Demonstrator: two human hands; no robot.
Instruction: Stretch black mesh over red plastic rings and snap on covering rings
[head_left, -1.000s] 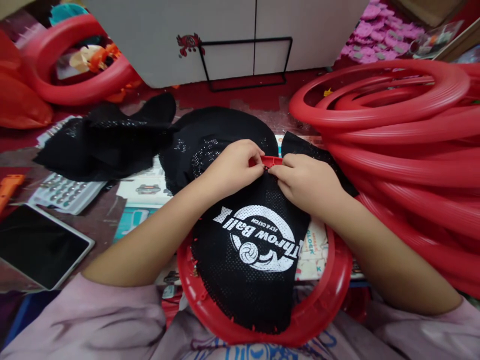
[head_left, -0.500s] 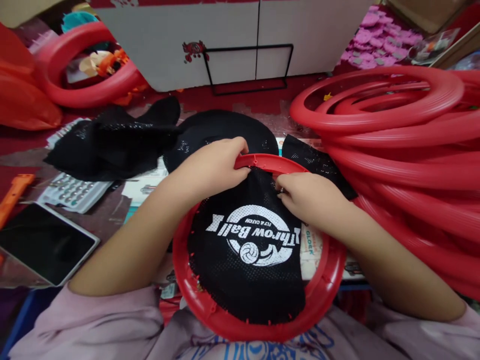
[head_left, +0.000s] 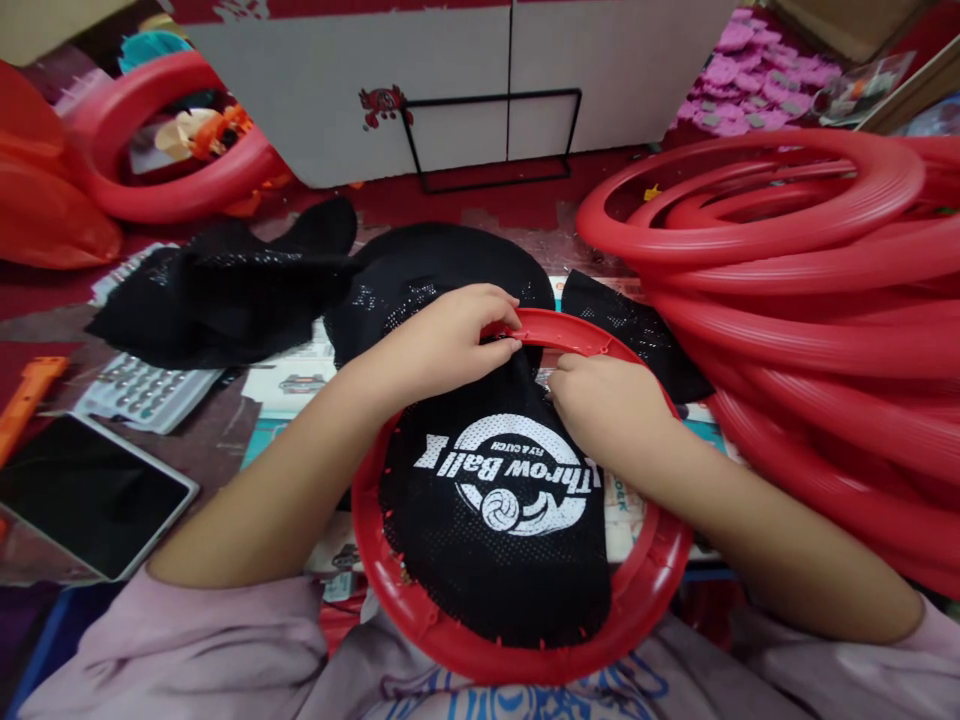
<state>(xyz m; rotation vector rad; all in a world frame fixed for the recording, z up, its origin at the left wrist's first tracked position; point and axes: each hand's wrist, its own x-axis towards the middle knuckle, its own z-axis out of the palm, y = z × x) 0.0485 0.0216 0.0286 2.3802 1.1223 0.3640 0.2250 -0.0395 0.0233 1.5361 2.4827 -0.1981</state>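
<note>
A red plastic ring (head_left: 645,620) rests against my lap and the table edge, its hollow side with small pegs facing me. Black mesh fabric (head_left: 510,570) with a white "Throw Ball" print, upside down to me, is hooked on pegs along the left and near rim; its right side hangs loose, leaving a gap. My left hand (head_left: 457,340) is closed round the ring's far rim, thumb inside by the fabric edge. My right hand (head_left: 611,405) is closed in a pinch at the fabric's upper right edge, inside the ring; its fingertips are partly hidden.
More red rings (head_left: 810,320) are stacked at right. Black mesh pieces (head_left: 225,290) lie behind and left. A tablet-like device (head_left: 94,495), a calculator (head_left: 150,390) and an orange tool (head_left: 30,400) lie at left. A black wire stand (head_left: 495,140) stands before a white box (head_left: 600,60).
My left hand has slid slightly right along the far rim. My right hand has turned, its fingers curled tighter at the fabric edge. The ring has shifted slightly.
</note>
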